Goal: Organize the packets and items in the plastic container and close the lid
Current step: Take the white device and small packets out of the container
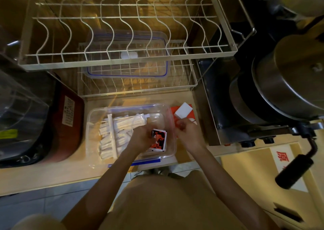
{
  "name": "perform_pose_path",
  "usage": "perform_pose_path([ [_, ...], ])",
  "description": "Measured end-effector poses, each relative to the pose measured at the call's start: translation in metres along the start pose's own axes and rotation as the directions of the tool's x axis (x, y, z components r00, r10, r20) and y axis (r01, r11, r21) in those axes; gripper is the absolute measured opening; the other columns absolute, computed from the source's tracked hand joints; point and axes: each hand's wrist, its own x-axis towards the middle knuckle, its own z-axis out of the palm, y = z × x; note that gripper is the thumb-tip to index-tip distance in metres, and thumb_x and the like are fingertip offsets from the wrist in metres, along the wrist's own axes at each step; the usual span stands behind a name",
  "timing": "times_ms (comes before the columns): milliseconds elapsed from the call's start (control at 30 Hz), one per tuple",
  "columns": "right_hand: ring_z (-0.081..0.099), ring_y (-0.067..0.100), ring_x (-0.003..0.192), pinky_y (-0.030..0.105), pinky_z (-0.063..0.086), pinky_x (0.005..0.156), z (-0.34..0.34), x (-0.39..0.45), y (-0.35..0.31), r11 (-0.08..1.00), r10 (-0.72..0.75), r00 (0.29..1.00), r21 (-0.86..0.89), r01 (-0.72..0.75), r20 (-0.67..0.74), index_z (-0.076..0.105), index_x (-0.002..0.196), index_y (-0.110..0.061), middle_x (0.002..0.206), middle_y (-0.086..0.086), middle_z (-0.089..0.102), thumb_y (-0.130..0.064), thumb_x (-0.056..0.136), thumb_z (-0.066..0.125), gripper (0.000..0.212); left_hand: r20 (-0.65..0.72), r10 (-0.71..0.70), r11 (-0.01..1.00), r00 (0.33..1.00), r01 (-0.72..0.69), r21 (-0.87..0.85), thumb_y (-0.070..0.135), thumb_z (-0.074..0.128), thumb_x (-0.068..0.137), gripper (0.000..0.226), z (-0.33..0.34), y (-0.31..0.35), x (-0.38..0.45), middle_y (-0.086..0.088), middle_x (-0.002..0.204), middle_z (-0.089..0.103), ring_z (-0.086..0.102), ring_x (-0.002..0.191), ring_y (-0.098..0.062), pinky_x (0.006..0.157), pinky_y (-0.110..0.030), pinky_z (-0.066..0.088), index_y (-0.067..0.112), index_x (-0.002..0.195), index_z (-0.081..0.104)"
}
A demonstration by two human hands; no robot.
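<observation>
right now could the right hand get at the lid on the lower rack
Probably yes. The lid lies flat on the lower rack, straight behind the container. The upper rack hangs over it, but the front looks open. The right hand would have to reach forward under it.

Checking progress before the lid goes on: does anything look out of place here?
Yes. The lid lies up on the lower wire rack, away from the open plastic container, and a red-and-white packet pile sits outside beside its right wall.

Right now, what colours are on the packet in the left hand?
Red, black and white print on the packet, held by the left hand. Head view.
</observation>
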Motion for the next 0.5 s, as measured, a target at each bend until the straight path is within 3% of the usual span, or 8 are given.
perform_pose_path([
  [133, 0.063, 0.014, 0.088, 0.022, 0.046, 0.075, 0.009, -0.003, 0.007, 0.999, -0.036, 0.999, -0.008, 0.036, -0.005, 0.061, 0.101, -0.016, 0.099, 0.002, 0.07, -0.019, 0.089, 0.059, 0.013, -0.02, 0.013, 0.99, 1.0, -0.01, 0.139, 0.006, 0.055, 0.081, 0.031, 0.013, 0.0, 0.007, -0.011, 0.11, 0.067, 0.062, 0.101, -0.027, 0.083, -0.03, 0.046, 0.014, 0.109, 0.061],
  [267, 0.064, 0.016, 0.088, 0.026, 0.05, 0.078, 0.009, -0.003, 0.007, 0.999, -0.026, 0.999, 0.044, 0.027, -0.022, 0.063, 0.098, -0.015, 0.097, 0.002, 0.071, -0.017, 0.087, 0.06, 0.011, -0.069, 0.03, 0.977, 0.997, -0.015, 0.211, 0.011, 0.056, 0.083, 0.021, 0.019, -0.002, 0.007, -0.011, 0.106, 0.067, 0.063, 0.096, -0.026, 0.084, -0.038, 0.053, 0.013, 0.102, 0.064],
  [500, 0.062, 0.014, 0.089, 0.025, 0.047, 0.081, 0.009, -0.002, 0.007, 0.998, -0.016, 1.0, 0.063, 0.017, -0.004, 0.062, 0.103, -0.016, 0.1, 0.002, 0.07, -0.024, 0.088, 0.06, 0.017, -0.105, -0.058, 0.984, 0.993, 0.075, 0.163, 0.005, 0.047, 0.086, 0.017, 0.024, -0.005, 0.009, -0.017, 0.092, 0.069, 0.065, 0.087, -0.03, 0.072, -0.031, 0.047, 0.003, 0.095, 0.062],
])
